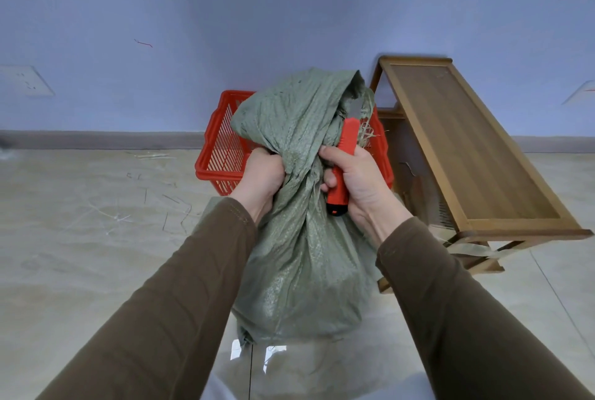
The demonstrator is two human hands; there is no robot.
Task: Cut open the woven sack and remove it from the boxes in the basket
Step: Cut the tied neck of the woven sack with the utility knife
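A green woven sack [299, 271] stands full on the floor in front of me, its top bunched and frayed. My left hand [262, 179] grips the gathered neck of the sack on its left side. My right hand [357, 179] clasps a red utility knife [343, 161] against the sack's right side, blade pointing up into the loose top folds. Behind the sack stands a red plastic basket [222, 148], mostly hidden by it. No boxes are visible.
A wooden rack [467, 155] leans tilted at the right, close to the sack and basket. Loose strands and fibres lie scattered on the floor at the left. A blue wall with a socket plate [27, 81] rises behind.
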